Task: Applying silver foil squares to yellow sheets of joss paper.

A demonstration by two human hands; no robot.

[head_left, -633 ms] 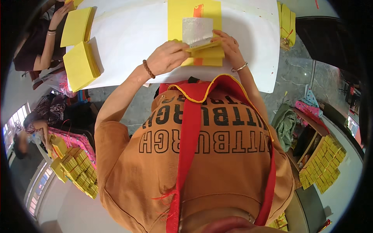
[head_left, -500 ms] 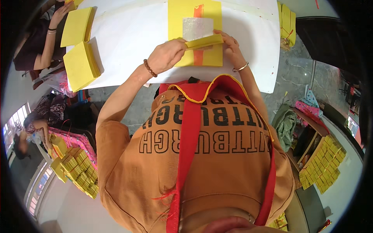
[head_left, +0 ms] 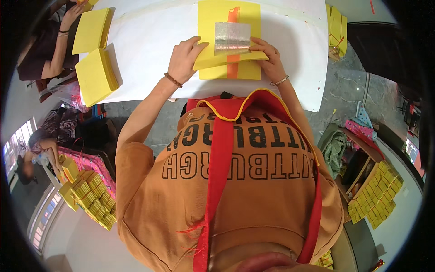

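Observation:
In front of me on the white table (head_left: pixel 149 50) lies yellow paper (head_left: pixel 206 18) with an orange stripe (head_left: pixel 234 15) down its middle. A silver foil square (head_left: pixel 232 36) covers part of the stripe. Below the foil, the near edge of a yellow sheet (head_left: pixel 226 61) is raised like a flap across the paper. My right hand (head_left: pixel 271 60) pinches the flap's right end, fingers over the paper near the foil. At the flap's left end, my left hand (head_left: pixel 185 58) has thumb and fingers apart, the thumb close to the paper.
Two stacks of yellow paper (head_left: pixel 92 31) stand at the table's left side, near a co-worker's arm (head_left: pixel 59 56). Bundled yellow packets (head_left: pixel 93 195) are piled at lower left, with more packets (head_left: pixel 376 192) at lower right. A tied yellow bundle (head_left: pixel 336 29) sits beyond the right edge.
My left hand has let go of the flap's left end and moved left and away from me. The flap now lies lower and flatter, showing more foil. My right hand stays at its right end.

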